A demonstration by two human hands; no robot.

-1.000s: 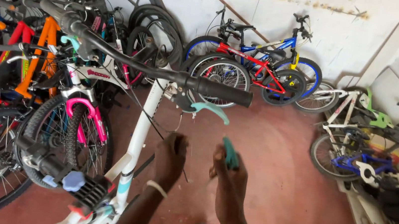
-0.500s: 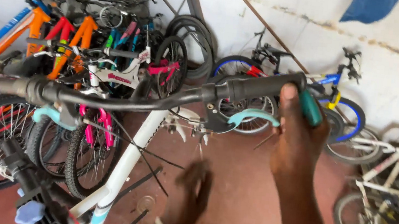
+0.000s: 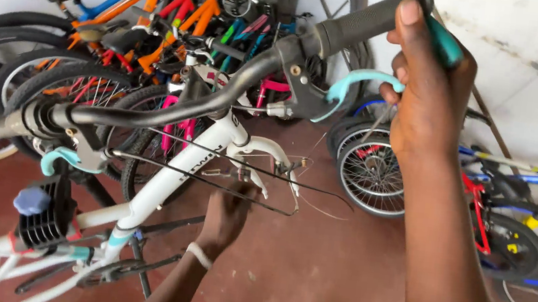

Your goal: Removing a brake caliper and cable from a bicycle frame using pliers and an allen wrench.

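Note:
A white bicycle frame (image 3: 179,168) stands in front of me with a curved black handlebar (image 3: 172,110) and teal brake levers (image 3: 358,83). My right hand (image 3: 428,88) is raised at the right black grip (image 3: 358,23), thumb on the grip, fingers closed around a teal-handled tool (image 3: 444,44). My left hand (image 3: 228,214) is lower, beside the white fork and the thin black cable (image 3: 211,185); a pale band circles its wrist. Whether it grips anything is unclear.
Several bicycles, orange, blue and pink, lean together at the back left (image 3: 128,27). A red and blue bicycle (image 3: 511,219) stands at the right against the white wall (image 3: 536,60). A black basket with a blue knob (image 3: 46,213) sits low left. The floor is reddish.
My right hand with the teal tool rose from low centre up to the right handlebar grip. The view swung closer to the handlebar. My left hand stayed low by the frame.

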